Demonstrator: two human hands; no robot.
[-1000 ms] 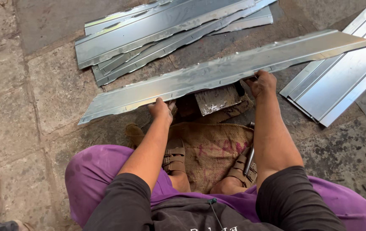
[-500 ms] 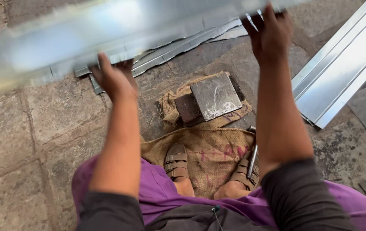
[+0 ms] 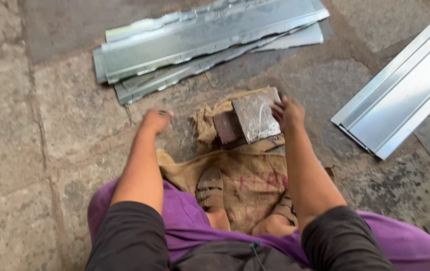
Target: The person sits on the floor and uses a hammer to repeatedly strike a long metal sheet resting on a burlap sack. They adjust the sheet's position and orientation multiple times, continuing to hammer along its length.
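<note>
**On the stone floor, hands empty beside the block**

Between the squatting person's knees lies a burlap sack (image 3: 245, 180), and on its far edge sits a dark block (image 3: 227, 126) with a small square metal plate (image 3: 256, 114) leaning on top of it. The right hand (image 3: 287, 113) rests at the plate's right edge, fingers loosely spread and touching or nearly touching it (which of the two is hard to tell), not clamped on anything. The left hand (image 3: 155, 120) is curled into a loose fist just above the floor, left of the sack, holding nothing that shows.

No sheet lies across the block at this moment. Beyond the sack, a stack of long folded metal strips (image 3: 200, 42) lies flat on the stone floor (image 3: 49, 125), well apart from both hands; judging by their bent, wavy edges, these look like worked pieces. To the right, a second pile of smoother metal panels (image 3: 405, 95) sits near the sack, seemingly the stock not yet worked. So some pieces appear finished, with more left.
</note>
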